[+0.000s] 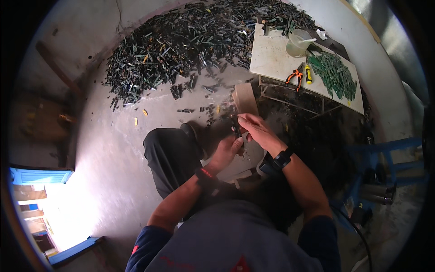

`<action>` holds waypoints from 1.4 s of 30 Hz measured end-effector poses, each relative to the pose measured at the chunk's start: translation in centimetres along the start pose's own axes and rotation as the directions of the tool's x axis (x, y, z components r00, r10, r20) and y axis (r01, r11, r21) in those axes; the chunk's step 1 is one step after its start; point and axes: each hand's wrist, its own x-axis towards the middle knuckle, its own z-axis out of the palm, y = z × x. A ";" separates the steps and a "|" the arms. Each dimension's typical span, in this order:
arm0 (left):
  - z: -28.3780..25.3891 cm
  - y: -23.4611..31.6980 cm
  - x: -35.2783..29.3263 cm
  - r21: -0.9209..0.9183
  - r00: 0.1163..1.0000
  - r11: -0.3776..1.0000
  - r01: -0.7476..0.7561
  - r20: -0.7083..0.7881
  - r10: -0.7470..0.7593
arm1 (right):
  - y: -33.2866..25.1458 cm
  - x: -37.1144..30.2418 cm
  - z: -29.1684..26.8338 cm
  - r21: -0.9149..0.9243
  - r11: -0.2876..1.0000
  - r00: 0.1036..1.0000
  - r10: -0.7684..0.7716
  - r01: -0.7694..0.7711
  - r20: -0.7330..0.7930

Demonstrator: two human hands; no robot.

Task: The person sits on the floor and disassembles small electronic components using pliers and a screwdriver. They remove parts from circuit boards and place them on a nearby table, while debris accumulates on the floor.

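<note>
In front of my lap, my left hand point(225, 152) is closed around a small dark strip-shaped piece point(235, 128), held roughly upright. My right hand point(259, 130) comes in from the other side, its fingers bent together against the upper part of the same piece. The fingers hide much of it, so its exact kind cannot be made out. Beneath and just beyond the hands is a brown board point(245, 97).
A large heap of dark strips point(181, 50) covers the far floor. At far right, a white-topped table point(272, 56) bears orange-handled pliers point(295, 79), a yellow-handled tool point(308, 75), a plastic tub point(297, 44) and green strips point(334, 75). Blue stool-like frames point(385, 149) stand at right.
</note>
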 end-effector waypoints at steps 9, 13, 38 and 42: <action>-0.7 -1.3 0.2 -0.032 0.989 0.999 0.023 0.143 -0.019 | 1.1 0.2 -0.5 0.072 0.997 0.998 -0.034 0.031 0.052; -1.4 -2.4 0.7 -0.310 0.947 0.913 0.265 0.261 -0.187 | 1.2 0.8 -0.3 0.180 0.984 0.999 -0.025 0.017 0.042; -0.8 -3.5 2.5 -0.184 0.985 0.969 0.166 0.073 -0.155 | 2.9 3.5 -1.7 0.271 0.962 0.997 0.054 -0.037 -0.056; -0.8 -3.0 2.6 -0.155 0.976 0.965 0.211 0.083 -0.200 | 2.5 3.6 -1.7 0.260 0.965 0.997 0.062 -0.046 -0.054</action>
